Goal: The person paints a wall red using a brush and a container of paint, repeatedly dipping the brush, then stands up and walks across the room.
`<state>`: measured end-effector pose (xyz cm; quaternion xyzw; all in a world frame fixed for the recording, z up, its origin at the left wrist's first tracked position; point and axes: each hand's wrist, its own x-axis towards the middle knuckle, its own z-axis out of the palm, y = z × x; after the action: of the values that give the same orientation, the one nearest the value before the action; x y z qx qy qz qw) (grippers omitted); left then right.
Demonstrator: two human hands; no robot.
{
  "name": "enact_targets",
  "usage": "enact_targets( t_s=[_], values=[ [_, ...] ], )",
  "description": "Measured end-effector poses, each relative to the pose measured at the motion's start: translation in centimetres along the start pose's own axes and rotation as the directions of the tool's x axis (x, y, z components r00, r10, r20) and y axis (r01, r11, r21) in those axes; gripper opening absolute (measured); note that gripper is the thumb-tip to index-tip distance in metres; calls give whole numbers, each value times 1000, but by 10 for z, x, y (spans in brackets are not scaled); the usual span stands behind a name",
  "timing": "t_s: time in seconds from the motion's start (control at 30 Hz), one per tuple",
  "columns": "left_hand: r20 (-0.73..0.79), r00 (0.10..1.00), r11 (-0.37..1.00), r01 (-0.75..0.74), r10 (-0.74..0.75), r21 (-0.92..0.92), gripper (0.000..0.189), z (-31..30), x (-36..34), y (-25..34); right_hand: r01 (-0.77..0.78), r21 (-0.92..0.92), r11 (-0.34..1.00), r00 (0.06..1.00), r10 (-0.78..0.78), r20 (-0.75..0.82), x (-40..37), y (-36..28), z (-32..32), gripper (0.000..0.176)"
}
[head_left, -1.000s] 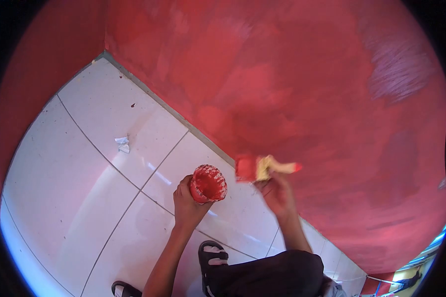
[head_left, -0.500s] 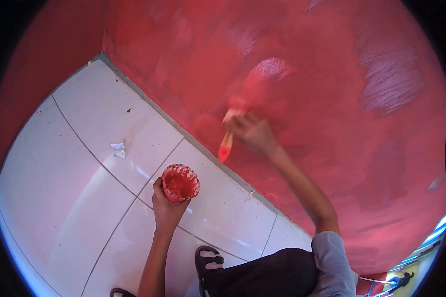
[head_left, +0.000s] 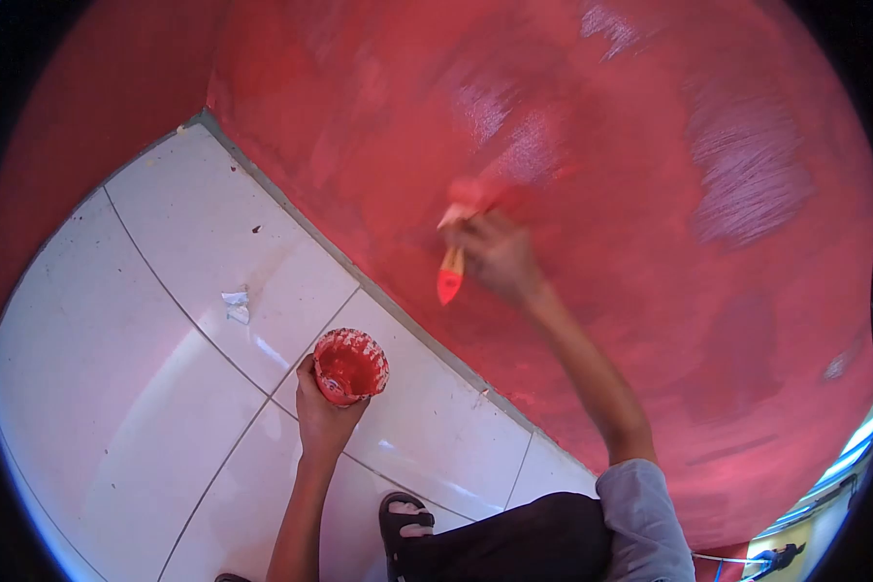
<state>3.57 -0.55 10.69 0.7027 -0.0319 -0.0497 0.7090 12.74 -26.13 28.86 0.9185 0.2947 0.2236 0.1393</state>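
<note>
My left hand (head_left: 328,412) is wrapped round a small cup of red paint (head_left: 351,366), its rim crusted with whitish and red paint. The cup tilts so that its open mouth faces me, above the tiled floor. A paintbrush (head_left: 453,260) with a wooden, red-tipped handle is gripped in my right hand (head_left: 498,252), whose fingers are partly blurred. Its bristle end points up at the red wall (head_left: 601,291), and the handle hangs down. Purplish-white patches (head_left: 752,165) show through the red on the wall, some of them just above the brush.
White floor tiles (head_left: 175,388) meet the wall along a grey edge strip (head_left: 378,289). A crumpled whitish scrap (head_left: 236,306) lies on the floor to the left. My sandalled foot (head_left: 407,519) is below the cup. Another person (head_left: 776,559) appears far off at lower right.
The brush's bristle end has shifted slightly up the wall, and its handle has swung a little. The patch above the brush looks different in shape. My left hand still holds the cup.
</note>
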Motion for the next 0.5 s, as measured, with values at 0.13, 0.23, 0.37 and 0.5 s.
enact_targets(
  t_s=[0.13, 0.23, 0.37, 0.5],
  values=[
    [-20, 1000, 1000, -17, 17, 23, 86, -3, -1, 6, -109, 144, 984, 973, 135, -186, 28, 37, -21, 19],
    [-32, 999, 1000, -4, 5, 29, 86, -2, -3, 9, -207, 96, 974, 810, 226, -541, 77, 77, -102, 26],
    [9, 1000, 999, 13, -13, -34, 87, -5, -4, 2, -164, -321, 933, 931, 39, -364, 74, 54, -84, 24],
    [16, 1000, 1000, -15, 15, -18, 89, -7, -5, 5, -40, -6, 999, 999, 40, -33, 30, 1, 8, 21]
  ],
)
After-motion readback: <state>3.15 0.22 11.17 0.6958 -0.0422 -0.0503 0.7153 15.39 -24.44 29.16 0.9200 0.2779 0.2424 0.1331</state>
